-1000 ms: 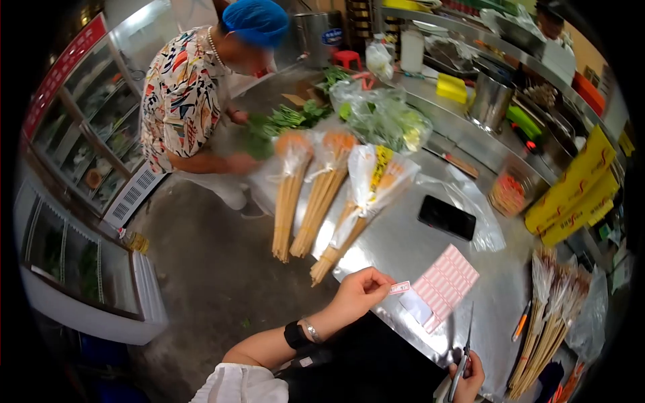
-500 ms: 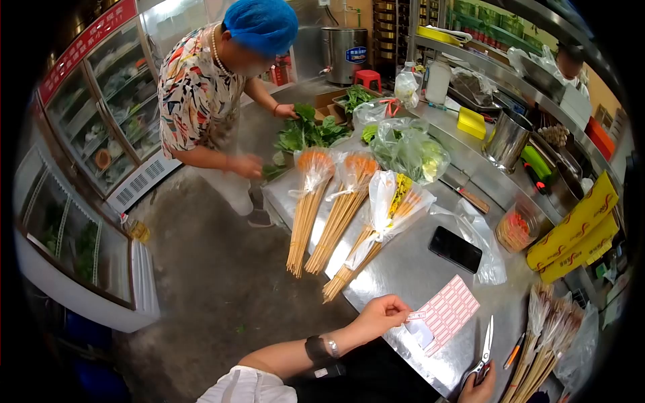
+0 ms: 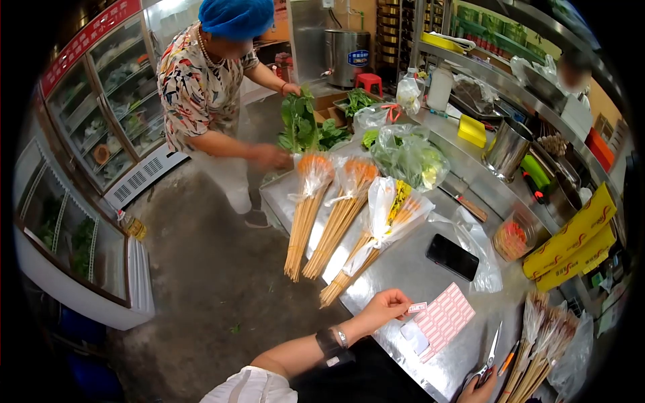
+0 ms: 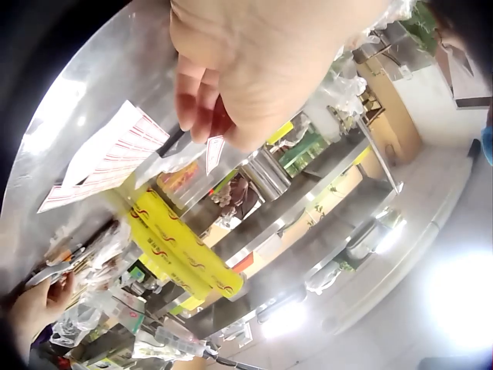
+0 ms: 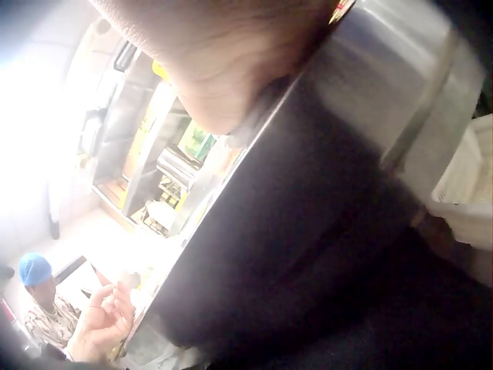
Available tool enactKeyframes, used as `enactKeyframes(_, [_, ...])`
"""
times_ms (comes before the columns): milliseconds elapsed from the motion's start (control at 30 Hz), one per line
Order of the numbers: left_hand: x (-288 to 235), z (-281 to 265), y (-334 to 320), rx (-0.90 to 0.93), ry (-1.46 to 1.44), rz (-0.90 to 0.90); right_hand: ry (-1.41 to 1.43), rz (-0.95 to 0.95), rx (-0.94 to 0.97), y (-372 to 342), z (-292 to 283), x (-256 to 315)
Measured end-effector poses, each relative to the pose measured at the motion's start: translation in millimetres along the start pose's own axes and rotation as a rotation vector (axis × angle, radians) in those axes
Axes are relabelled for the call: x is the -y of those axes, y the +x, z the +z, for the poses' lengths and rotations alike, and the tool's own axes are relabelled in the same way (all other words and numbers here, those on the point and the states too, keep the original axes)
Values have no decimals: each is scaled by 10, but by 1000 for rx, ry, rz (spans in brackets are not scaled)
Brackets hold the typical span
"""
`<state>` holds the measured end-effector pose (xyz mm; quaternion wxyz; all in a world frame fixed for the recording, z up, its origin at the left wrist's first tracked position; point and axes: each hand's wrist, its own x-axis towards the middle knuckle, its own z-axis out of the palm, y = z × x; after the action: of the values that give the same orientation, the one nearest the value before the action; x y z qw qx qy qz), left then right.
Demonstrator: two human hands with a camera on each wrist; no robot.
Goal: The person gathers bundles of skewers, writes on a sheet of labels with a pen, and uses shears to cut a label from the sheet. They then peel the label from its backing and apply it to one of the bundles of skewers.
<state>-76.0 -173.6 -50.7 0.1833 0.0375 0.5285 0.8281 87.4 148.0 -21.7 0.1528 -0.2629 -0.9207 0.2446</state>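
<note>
Over the steel table, my left hand point(image 3: 384, 310) pinches a small red-and-white label point(image 3: 417, 307) between thumb and forefinger. In the left wrist view the label point(image 4: 214, 153) hangs from the fingertips. Just beyond that hand lies a sheet of pink-and-white labels point(image 3: 446, 318), with a plain white piece point(image 3: 413, 336) at its near corner. At the table's near edge, my right hand point(image 3: 478, 391) grips scissors point(image 3: 494, 344) by the handles, blades pointing away from me. The right wrist view shows mostly palm and dark clothing; the scissors are hidden there.
Three bagged skewer bundles point(image 3: 342, 218) lie at the left table edge. A black phone point(image 3: 453, 257) sits beyond the label sheet. More skewers point(image 3: 537, 346) and an orange pen-like tool point(image 3: 508, 358) lie right of the scissors. Across the table a person in a blue cap point(image 3: 235, 19) handles leafy greens point(image 3: 299, 121).
The head view has shifted. My left hand keeps the label, which overlapped the sheet's corner half a second ago and now sits slightly higher. The other person has lifted some greens.
</note>
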Motion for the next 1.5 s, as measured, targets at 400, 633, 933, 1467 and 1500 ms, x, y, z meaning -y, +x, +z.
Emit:
enactKeyframes(400, [151,36,220,17,127,183,-12,-29,-12,9,10,-12])
enactKeyframes(633, [160,39,195,37,63,151,-13,-36,-48,7,4,28])
enactKeyframes(933, [118,47,165,45,157,143,-62,-70,-91,5,8,12])
enactKeyframes(1467, [221,24,201,-21,161,207,-126,-218,-104,191,63,-165])
enactKeyframes(1500, [168,53,178,-10,167,203,-110,-267,-111,191,-23,-64])
